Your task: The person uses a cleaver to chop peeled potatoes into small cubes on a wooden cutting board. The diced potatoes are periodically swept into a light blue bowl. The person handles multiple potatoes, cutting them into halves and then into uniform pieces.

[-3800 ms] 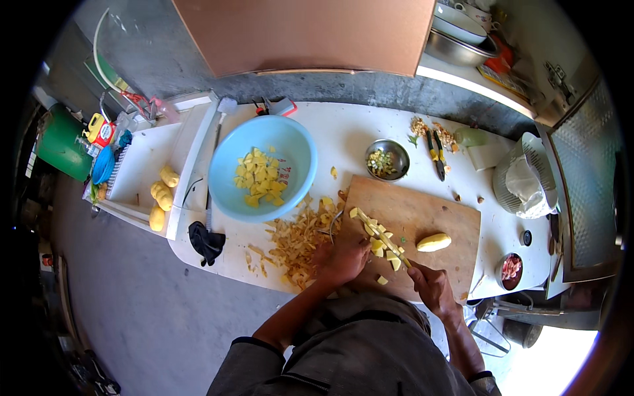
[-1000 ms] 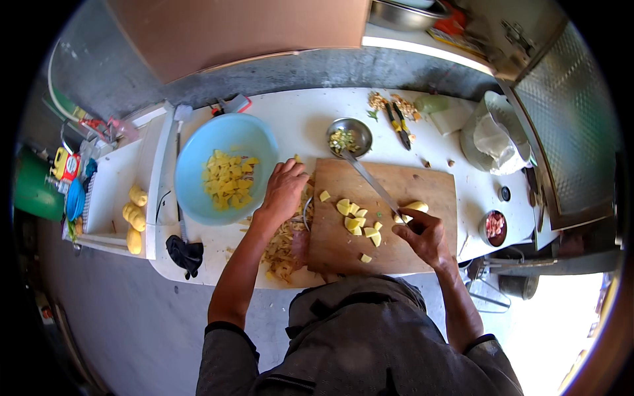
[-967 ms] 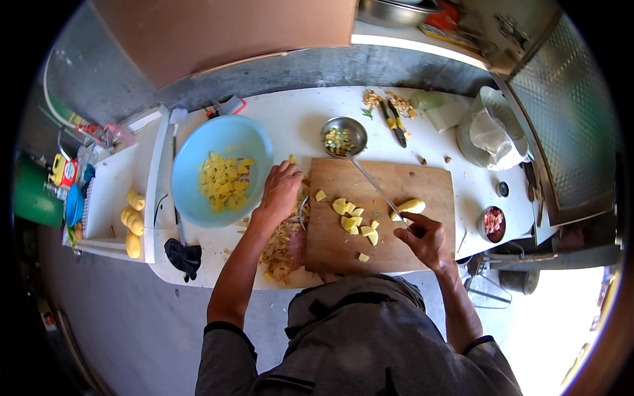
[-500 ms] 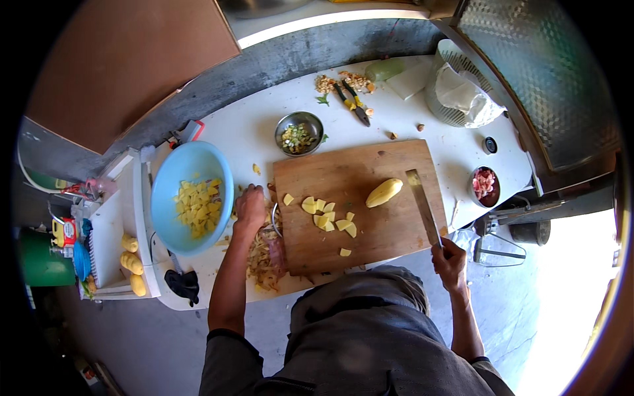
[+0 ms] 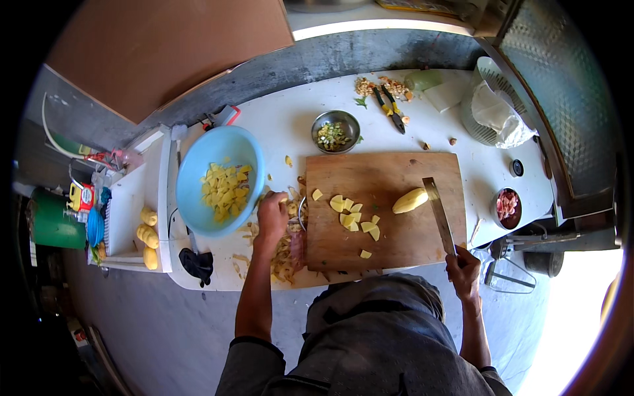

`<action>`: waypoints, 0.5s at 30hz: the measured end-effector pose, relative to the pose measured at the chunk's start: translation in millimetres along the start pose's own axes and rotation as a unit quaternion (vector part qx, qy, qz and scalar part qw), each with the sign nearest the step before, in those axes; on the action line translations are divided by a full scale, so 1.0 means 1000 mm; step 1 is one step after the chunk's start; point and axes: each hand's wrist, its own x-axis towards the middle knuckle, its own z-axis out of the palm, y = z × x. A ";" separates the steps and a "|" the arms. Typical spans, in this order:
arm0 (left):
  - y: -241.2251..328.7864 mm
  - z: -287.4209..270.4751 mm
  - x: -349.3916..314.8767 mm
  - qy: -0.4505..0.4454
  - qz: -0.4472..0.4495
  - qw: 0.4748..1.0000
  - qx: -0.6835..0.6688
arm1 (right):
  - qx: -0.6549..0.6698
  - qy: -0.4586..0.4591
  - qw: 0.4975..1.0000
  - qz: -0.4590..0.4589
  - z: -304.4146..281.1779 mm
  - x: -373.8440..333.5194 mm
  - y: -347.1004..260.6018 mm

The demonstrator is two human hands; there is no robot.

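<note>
My right hand (image 5: 464,272) grips the handle of a kitchen knife (image 5: 441,218), its long blade reaching over the right side of a wooden cutting board (image 5: 396,245). Just left of the blade tip lies a whole peeled potato (image 5: 410,200). Several cut potato pieces (image 5: 348,220) are scattered on the board's left half. My left hand (image 5: 271,214) is between the board and a light blue bowl (image 5: 188,210) of potato pieces (image 5: 224,191), close to the bowl's right rim. Its fingers are curled; what they hold, if anything, is unclear. Potato peels (image 5: 286,261) lie beside that hand.
Behind the board stands a metal bowl of chopped greens (image 5: 335,135), with pliers (image 5: 392,109) beyond. At right are a bowl of raw meat (image 5: 508,206) and a plastic basket (image 5: 492,109). Unpeeled potatoes (image 5: 146,233) lie in a white tray (image 5: 123,247) at left.
The view has shifted, so the table sits further right in the picture. My left hand has edged toward the blue bowl's rim. The knife remains in my right hand; the potato pieces stay put.
</note>
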 end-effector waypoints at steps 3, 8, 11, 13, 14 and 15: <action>0.036 0.009 -0.021 0.020 -0.010 0.992 -0.125 | -0.009 -0.013 1.000 -0.004 -0.002 0.008 -0.001; 0.082 0.052 -0.038 -0.078 0.074 0.972 -0.209 | 0.013 -0.045 0.998 -0.039 0.000 0.014 -0.004; 0.107 0.067 -0.048 -0.099 0.099 0.974 -0.178 | 0.022 -0.055 0.997 -0.040 0.002 0.015 -0.008; 0.113 0.072 -0.048 -0.096 0.070 0.973 -0.199 | 0.020 -0.047 0.998 -0.039 -0.002 0.012 -0.007; 0.116 0.073 -0.047 -0.098 0.056 0.971 -0.211 | 0.019 -0.042 0.998 -0.032 -0.003 0.011 -0.006; 0.114 0.070 -0.046 -0.066 0.094 0.979 -0.171 | 0.021 -0.037 0.999 -0.026 -0.004 0.011 -0.005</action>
